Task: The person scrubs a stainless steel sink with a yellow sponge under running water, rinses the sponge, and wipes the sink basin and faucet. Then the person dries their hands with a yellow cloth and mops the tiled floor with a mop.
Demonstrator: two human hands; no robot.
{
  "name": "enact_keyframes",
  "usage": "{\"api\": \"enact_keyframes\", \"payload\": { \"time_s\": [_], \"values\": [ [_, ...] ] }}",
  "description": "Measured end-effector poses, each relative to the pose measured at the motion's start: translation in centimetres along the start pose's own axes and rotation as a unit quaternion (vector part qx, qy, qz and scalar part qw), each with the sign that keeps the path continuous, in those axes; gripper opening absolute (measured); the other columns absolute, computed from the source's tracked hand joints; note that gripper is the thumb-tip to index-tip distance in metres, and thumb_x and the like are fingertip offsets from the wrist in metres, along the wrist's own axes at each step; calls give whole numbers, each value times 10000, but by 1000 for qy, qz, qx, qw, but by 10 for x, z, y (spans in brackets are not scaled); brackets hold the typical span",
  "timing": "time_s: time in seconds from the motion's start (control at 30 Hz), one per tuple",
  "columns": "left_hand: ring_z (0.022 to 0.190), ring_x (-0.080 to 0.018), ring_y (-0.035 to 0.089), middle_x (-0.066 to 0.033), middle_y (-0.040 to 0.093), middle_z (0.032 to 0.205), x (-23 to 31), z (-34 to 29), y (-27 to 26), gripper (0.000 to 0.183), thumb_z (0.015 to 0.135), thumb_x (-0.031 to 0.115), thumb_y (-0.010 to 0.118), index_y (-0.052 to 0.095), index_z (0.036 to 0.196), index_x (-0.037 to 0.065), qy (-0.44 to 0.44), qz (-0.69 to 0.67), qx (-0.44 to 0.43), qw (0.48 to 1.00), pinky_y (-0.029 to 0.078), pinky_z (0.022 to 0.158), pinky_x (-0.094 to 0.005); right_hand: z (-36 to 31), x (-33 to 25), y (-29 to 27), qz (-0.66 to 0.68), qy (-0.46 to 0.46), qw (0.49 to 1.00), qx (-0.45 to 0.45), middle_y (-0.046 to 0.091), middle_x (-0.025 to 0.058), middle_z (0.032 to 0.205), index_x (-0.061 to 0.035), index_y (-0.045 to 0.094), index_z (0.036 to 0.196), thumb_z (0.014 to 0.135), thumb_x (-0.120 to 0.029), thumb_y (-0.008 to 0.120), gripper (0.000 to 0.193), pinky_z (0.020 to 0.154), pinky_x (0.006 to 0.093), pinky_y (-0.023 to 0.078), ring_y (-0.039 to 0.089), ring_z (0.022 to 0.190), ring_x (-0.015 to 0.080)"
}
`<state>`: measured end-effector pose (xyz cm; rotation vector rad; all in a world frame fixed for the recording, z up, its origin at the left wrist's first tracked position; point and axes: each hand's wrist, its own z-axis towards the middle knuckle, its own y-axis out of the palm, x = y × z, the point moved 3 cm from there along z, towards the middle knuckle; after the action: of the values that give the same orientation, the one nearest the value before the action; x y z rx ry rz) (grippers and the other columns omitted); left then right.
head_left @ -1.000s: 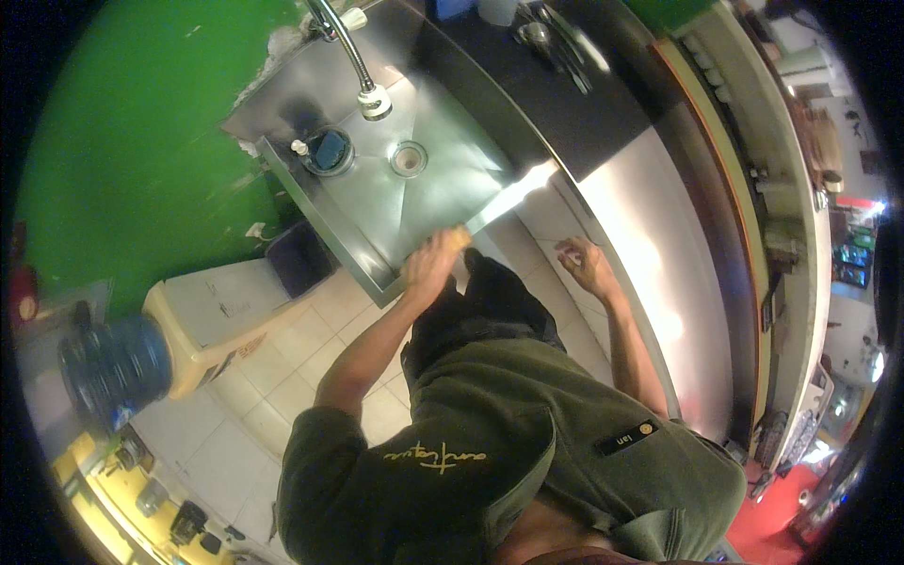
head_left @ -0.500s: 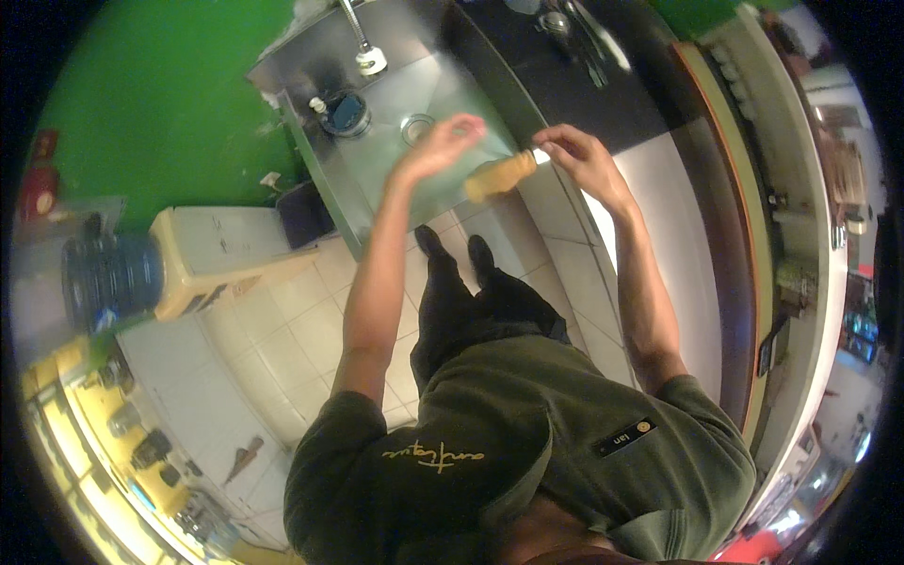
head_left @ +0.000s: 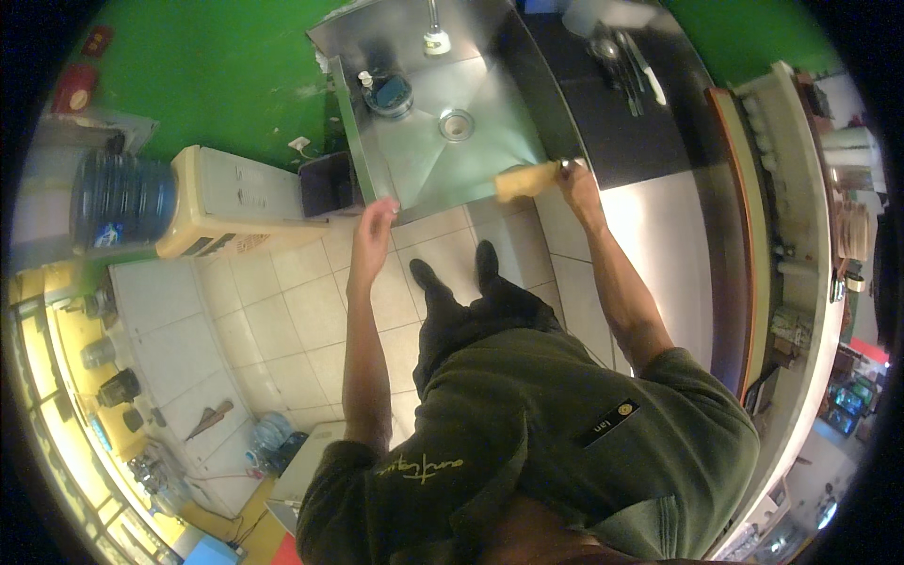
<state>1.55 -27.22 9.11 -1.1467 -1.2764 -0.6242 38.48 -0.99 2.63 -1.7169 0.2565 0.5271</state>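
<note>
My right hand (head_left: 583,193) is at the right front corner of the sink, its fingers closed at one end of a yellow cloth-like piece (head_left: 525,182). A small dark and shiny spot shows at the fingertips, too small to name. From there the yellow piece stretches leftward past the sink's front edge. My left hand (head_left: 378,226) hovers by the sink's left front corner, loosely curled with a gap between its fingers. It is slightly blurred, and nothing shows in it. The steel sink (head_left: 414,179) has a round drain (head_left: 457,125) in its basin.
A dark bluish round container (head_left: 389,96) stands in the sink's far left, near the faucet head (head_left: 436,42). Utensils, including a white-handled knife (head_left: 650,80), lie on the dark counter (head_left: 603,141). At left stands a water dispenser (head_left: 240,202) with a blue bottle (head_left: 122,201).
My left hand has drawn back left from over the basin to the sink's left front corner. My right hand has come nearer, its fingers now at the yellow piece's end. The view has shifted.
</note>
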Motion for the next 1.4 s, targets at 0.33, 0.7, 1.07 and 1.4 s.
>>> {"api": "enact_keyframes", "payload": {
  "time_s": [0.33,0.7,1.07,1.4],
  "values": [
    [1249,-222,583,-77,624,1360,84,5,22,373,1053,263,580,566,1381,86,102,13,-70,992,437,1073,-377,-14,-185,-152,157,-316,914,-203,591,95,938,-32,504,1019,943,-135,626,176,857,366,495,578,910,190],
    [1251,-196,580,-80,618,1364,178,114,61,612,1017,462,602,494,1456,49,120,-204,-223,946,425,1099,-403,6,-240,-251,634,-228,715,-189,647,53,1176,-91,595,1286,1040,-430,555,421,1006,371,480,617,1101,179],
    [1320,-217,524,-115,531,1428,96,50,51,553,957,-7,617,389,1461,12,9,-357,-101,929,405,1132,-375,-60,-136,-48,657,154,679,-287,610,119,1323,-20,522,1366,991,-107,617,396,1039,394,507,594,1232,245],
    [1061,-150,662,-86,728,1144,299,61,-34,287,963,-107,516,663,1188,-8,419,-38,76,904,531,899,-276,-43,-220,-289,476,-412,777,-5,717,140,1212,-7,698,1209,1022,-105,584,240,994,353,533,676,1134,221]
  ]
}}
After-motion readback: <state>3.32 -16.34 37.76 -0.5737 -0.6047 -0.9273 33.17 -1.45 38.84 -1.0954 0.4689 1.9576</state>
